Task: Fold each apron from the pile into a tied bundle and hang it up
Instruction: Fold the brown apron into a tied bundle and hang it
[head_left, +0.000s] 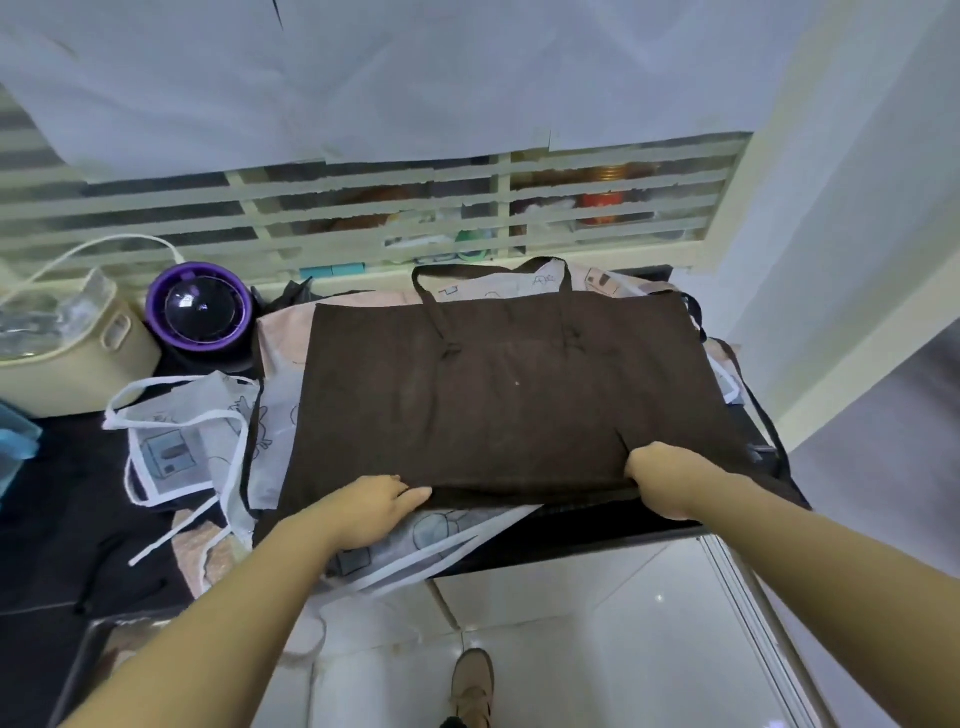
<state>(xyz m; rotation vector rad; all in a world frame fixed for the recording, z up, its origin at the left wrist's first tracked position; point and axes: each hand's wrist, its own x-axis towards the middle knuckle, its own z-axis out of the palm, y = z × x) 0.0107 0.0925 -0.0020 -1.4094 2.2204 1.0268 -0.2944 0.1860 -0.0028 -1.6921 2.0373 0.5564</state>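
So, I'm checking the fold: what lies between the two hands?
In the head view, the near edge of the brown apron runs between the left hand and right hand, with a printed apron showing just beneath it.
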